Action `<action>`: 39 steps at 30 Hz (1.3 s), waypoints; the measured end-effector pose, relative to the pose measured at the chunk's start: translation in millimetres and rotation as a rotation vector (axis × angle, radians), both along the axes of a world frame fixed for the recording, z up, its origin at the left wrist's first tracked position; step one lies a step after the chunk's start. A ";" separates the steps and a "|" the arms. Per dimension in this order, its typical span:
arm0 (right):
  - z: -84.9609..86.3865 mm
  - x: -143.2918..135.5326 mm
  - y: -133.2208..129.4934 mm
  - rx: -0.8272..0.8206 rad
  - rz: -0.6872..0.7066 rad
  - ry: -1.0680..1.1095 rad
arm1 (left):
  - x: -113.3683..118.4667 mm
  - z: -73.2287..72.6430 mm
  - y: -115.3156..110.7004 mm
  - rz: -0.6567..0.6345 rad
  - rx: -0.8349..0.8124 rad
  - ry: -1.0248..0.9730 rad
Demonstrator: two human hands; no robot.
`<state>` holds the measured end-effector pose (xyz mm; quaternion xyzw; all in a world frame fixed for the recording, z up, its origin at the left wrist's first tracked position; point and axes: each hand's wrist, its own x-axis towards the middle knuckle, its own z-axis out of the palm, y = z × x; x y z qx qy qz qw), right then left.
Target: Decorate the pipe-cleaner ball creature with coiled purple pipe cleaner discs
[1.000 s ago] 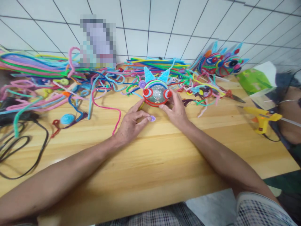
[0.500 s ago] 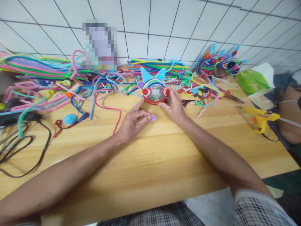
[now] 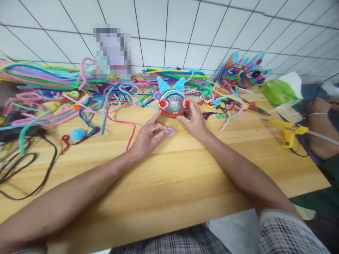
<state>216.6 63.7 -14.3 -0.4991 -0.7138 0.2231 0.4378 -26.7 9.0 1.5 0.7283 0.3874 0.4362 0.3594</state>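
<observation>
A round mask-like craft piece (image 3: pixel 174 103) with blue pointed ears, red-and-white eyes and a silvery middle stands upright near the table's centre. My right hand (image 3: pixel 194 121) grips its right lower edge, thumb in front and fingers behind. Between the thumb and a finger of my left hand (image 3: pixel 148 137) is a small purple coil (image 3: pixel 170 132); the index finger of that hand reaches to the craft piece's lower left edge. Just left of the ears lies another purple coil (image 3: pixel 157 95). A pink pipe cleaner (image 3: pixel 131 124) curves beside my left hand.
Piles of coloured pipe cleaners (image 3: pixel 47 76) line the back of the wooden table (image 3: pixel 164 183). At right are finished-looking masks (image 3: pixel 251 73), scissors (image 3: pixel 258 108), a yellow glue gun (image 3: pixel 288 132) and another person's arm (image 3: pixel 319 123). A black cable (image 3: pixel 50 169) loops at left.
The whole view has shifted slightly, with items at right appearing further left. Both hands keep the same hold on the craft piece and the purple coil.
</observation>
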 end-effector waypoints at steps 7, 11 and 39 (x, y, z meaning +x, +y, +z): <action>-2.5 -0.4 -3.6 0.008 -0.021 0.019 | 0.7 0.9 1.3 -0.003 0.006 -0.016; -1.6 3.3 -9.9 -0.028 -0.101 0.081 | 0.7 0.2 1.8 0.013 0.014 0.000; 32.4 -45.6 -107.1 -0.285 -0.003 0.302 | 7.2 17.0 -29.2 -0.035 -0.330 -0.285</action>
